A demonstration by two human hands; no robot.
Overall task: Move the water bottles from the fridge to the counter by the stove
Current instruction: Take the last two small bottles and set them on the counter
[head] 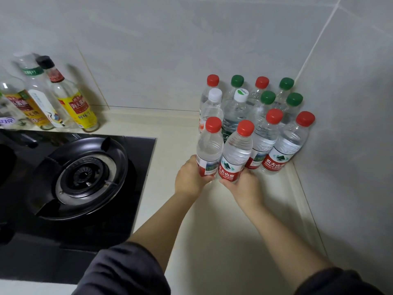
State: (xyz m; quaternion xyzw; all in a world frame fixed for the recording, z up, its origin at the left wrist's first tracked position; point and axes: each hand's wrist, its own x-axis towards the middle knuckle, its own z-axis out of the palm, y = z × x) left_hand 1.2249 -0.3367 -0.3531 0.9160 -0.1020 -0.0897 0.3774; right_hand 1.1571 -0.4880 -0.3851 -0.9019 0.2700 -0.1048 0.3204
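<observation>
Several clear water bottles (263,116) with red, green and white caps stand clustered in the corner of the cream counter (212,220), right of the stove. My left hand (190,177) grips the base of a red-capped bottle (209,145) at the front left of the cluster. Beside it, a second red-capped bottle (236,152) with a red label is held low down by my right hand (244,188). Both bottles are upright, side by side, at the front of the group. Whether their bases touch the counter is hidden by my hands.
A black gas stove (85,173) with a round burner fills the left side. Several sauce and condiment bottles (70,99) stand against the tiled wall behind it. A tiled wall (350,145) closes the right side at the corner.
</observation>
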